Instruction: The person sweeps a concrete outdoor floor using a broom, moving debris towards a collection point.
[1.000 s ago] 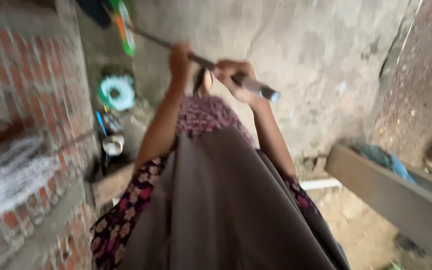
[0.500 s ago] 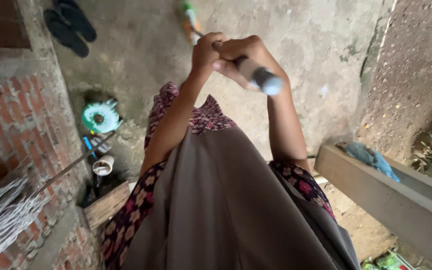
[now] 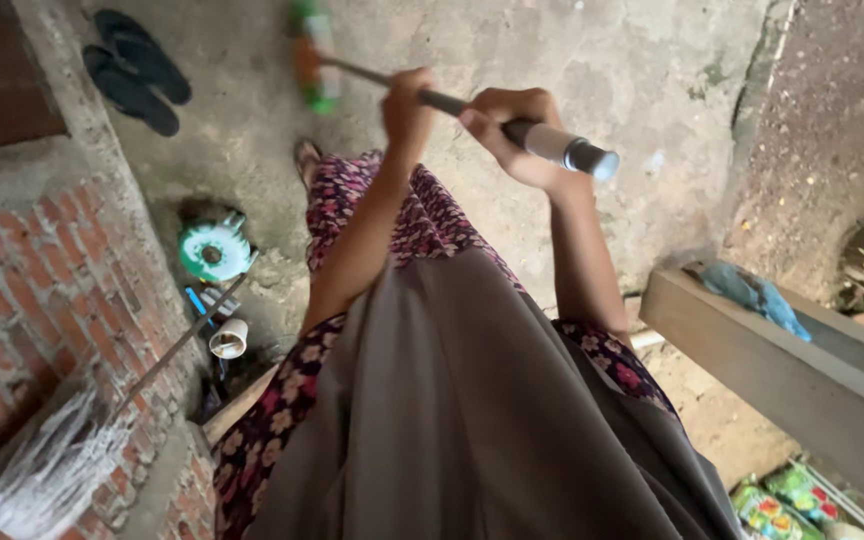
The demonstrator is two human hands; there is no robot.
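A long broom handle (image 3: 512, 125) is being gripped by both hands over the concrete floor (image 3: 572, 60). The left hand (image 3: 407, 105) is being kept lower on the metal shaft, its fingers wrapped fully around it; the right hand (image 3: 512, 135) is being closed tight just below the pale grip sleeve, whose capped end is pointing towards 3 o'clock. The broom head (image 3: 312, 55), banded in green and orange, is being held on the floor at about 11 o'clock from the hands, blurred with motion.

Compared with half a second ago, the handle is being laid flatter and its top end swung out towards 3 o'clock, while the head is being carried leftwards across the floor from near 12 o'clock; the hands, then bunched together, are now being spaced apart along the shaft. This is being judged as a sweeping stroke in mid-travel, with the floor at 12 o'clock already being passed over.

At 9 o'clock a green round reel (image 3: 212, 252) and a small white cup (image 3: 228, 340) are lying beside the brick wall (image 3: 22, 290); a pair of dark sandals (image 3: 137, 68) is lying at 10 o'clock
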